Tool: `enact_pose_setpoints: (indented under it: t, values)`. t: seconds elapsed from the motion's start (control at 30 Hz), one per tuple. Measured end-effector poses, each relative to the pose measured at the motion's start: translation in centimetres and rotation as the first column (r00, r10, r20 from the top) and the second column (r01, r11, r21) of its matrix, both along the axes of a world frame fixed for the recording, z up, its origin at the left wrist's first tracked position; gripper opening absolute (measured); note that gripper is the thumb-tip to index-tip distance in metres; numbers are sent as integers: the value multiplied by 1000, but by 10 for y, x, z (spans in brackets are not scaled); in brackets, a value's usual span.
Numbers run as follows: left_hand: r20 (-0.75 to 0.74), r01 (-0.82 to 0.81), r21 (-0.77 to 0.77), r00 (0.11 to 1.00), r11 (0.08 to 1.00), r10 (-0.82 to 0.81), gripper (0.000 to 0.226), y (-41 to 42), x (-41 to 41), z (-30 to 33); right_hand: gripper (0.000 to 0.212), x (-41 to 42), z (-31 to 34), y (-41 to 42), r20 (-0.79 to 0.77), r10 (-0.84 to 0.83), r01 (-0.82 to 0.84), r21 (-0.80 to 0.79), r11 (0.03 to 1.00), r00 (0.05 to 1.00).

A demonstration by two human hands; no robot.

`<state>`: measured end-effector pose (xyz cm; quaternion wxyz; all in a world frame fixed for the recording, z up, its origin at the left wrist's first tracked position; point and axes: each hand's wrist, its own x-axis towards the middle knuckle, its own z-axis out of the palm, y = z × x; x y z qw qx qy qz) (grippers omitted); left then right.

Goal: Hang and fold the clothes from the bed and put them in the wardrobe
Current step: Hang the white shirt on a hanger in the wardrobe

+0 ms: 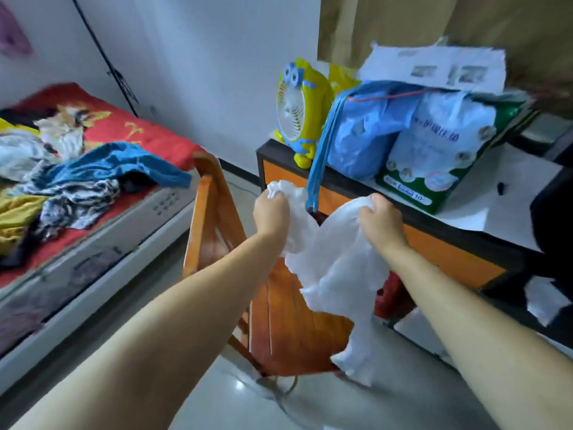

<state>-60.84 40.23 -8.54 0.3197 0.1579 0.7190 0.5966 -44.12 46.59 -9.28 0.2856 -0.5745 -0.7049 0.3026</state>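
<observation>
In both hands, white garment [335, 274]

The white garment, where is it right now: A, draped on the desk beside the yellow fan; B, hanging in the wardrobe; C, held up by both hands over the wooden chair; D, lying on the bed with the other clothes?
C: the left hand and the right hand each grip a bunch of the white garment, which hangs over the wooden chair, apart from the bed.
</observation>
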Motion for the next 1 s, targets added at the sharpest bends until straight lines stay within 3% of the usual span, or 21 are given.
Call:
enact_pose_setpoints:
  t: [0.1, 0.27, 0.47, 0.57, 0.73, 0.9, 1.0]
  values:
    - [56, -40, 160, 998, 986, 32, 26, -22, -2, 68, 13, -7, 72, -16, -143, 7, 4, 80, 997, 990]
    - [112, -89, 384, 992, 919, 50, 17, -85, -49, 162, 26, -22, 160, -44, -329, 90, -34, 173, 984, 940]
    - [93, -50, 616, 996, 786, -9, 29, -197, -132, 235, 10, -81, 256, -120, -546, 409, -291, 293, 911, 732]
    - [71, -75, 654, 997, 753, 38, 27, -260, -162, 257, 18, -123, 298, -173, -612, 509, -405, 314, 859, 605]
    - [8, -73, 657, 996, 751, 89, 25, -400, -202, 279, 33, -209, 336, -283, -528, 715, -615, 392, 684, 458]
    - [-40, -81, 653, 989, 753, 142, 58, -558, -241, 292, 26, -296, 338, -420, -490, 822, -780, 377, 500, 290]
    - [-68, -89, 616, 984, 783, 165, 53, -638, -257, 290, 21, -341, 333, -497, -524, 831, -849, 339, 406, 188]
